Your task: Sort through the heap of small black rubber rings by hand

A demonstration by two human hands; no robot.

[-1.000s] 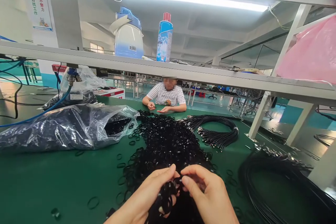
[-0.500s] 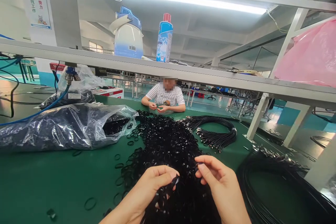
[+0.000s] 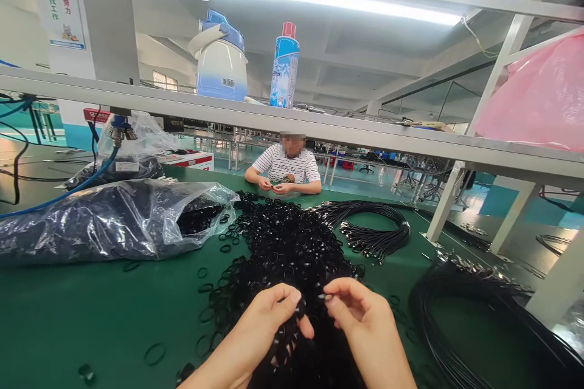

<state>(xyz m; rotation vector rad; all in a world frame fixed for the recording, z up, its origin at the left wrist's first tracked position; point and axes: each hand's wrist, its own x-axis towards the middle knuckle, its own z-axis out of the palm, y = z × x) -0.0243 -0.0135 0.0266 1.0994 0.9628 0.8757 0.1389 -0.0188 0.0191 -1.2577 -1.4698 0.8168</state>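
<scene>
A big pile of thin black rings (image 3: 292, 237) spreads over the green table in front of me. My left hand (image 3: 278, 322) is closed over the near part of the pile, with black rings (image 3: 298, 307) pinched between thumb and forefinger and more against the curled fingers. To its right, my right hand (image 3: 360, 322) pinches a small dark piece (image 3: 325, 296) with a pale glint between thumb and fingertips; its exact kind is too small to tell. A narrow gap separates the two hands. Stray rings (image 3: 155, 354) lie on the left of the table.
An opened plastic bag (image 3: 114, 219) of black rings lies left. Cable bundles (image 3: 387, 237) and a larger black cable coil (image 3: 433, 328) are on the right. A metal shelf (image 3: 283, 115) crosses above, holding a jug (image 3: 222, 64) and spray can (image 3: 285, 67). A person (image 3: 287, 167) sits opposite, hands together.
My right hand has moved left and slightly down, closer to my left hand, and its fingertips have come together. My left hand has shifted slightly, one finger now stretching out below.
</scene>
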